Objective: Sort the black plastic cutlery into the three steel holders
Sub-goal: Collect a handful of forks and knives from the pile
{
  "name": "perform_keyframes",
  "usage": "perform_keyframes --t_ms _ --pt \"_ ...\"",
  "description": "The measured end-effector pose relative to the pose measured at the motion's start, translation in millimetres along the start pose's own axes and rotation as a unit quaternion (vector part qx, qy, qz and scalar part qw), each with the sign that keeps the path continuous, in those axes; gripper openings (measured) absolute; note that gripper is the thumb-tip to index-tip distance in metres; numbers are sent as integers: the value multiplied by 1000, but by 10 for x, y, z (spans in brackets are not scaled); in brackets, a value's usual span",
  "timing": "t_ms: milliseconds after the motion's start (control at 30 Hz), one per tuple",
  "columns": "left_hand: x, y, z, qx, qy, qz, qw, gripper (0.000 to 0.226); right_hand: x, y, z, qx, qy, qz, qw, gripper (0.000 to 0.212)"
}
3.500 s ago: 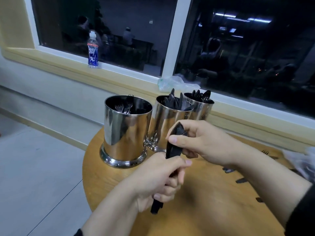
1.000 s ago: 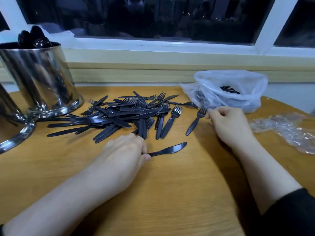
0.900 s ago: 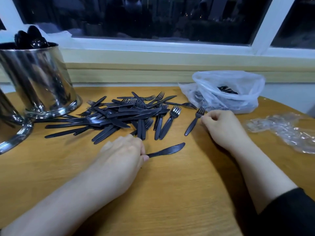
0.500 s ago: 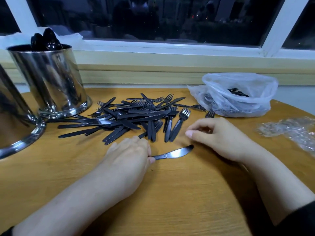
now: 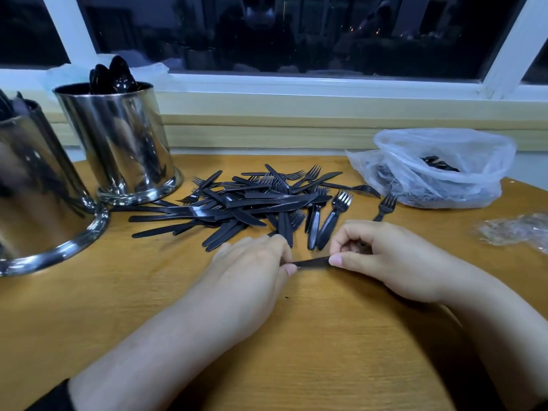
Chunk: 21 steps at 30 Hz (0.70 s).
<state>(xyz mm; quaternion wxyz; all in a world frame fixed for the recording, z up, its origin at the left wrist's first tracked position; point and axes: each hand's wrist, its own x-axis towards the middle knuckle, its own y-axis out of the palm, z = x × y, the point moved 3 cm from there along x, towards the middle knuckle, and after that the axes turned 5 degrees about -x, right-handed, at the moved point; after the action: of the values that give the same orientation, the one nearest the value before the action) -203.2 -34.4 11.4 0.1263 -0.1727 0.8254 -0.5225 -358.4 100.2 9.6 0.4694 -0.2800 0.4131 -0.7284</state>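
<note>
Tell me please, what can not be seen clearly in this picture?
Head view only:
- Knife: only a short middle part shows; left hand and right hand cover its ends.
- Third holder: out of frame. The left holder is cut by the left edge.
- Bag: its cloudy plastic hides how much cutlery is inside.
- Pile: pieces overlap, so no exact count.
- Spoon holder: its wall hides the handles.

bare table (image 5: 296,351) near the body, cutlery pile (image 5: 252,203) ahead, holders (image 5: 118,143) left, bag (image 5: 439,170) right
</note>
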Motion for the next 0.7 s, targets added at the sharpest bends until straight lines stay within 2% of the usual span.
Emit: perform_keyframes --t_ms 33,100,167,200,300,367,433,700 --pt "-6 -28 18 -10 6 6 1000 17 13 6 35 9 -8 -37 999 6" --pt "-60 -122 92 -29 4 -8 1000 22 36 -23 99 57 -10 -167 984 5" --pt "-125 -269 245 -63 -8 -67 996 22 70 -42 173 84 15 -271 959 6" --pt "-163 -346 350 -78 -18 -104 991 22 115 -17 232 73 26 -292 953 7" --pt "-238 -486 735 -138 -62 -197 969 21 375 203 458 2 38 -262 964 13" --pt "-243 -506 957 -179 -71 -235 953 22 575 393 585 -65 69 -208 974 34" --pt "-226 -520 1081 -200 -73 -265 940 24 712 495 694 -114 105 -175 972 46" --pt "-187 -524 1086 -221 -51 -281 933 25 812 571 744 -130 144 -144 970 30"
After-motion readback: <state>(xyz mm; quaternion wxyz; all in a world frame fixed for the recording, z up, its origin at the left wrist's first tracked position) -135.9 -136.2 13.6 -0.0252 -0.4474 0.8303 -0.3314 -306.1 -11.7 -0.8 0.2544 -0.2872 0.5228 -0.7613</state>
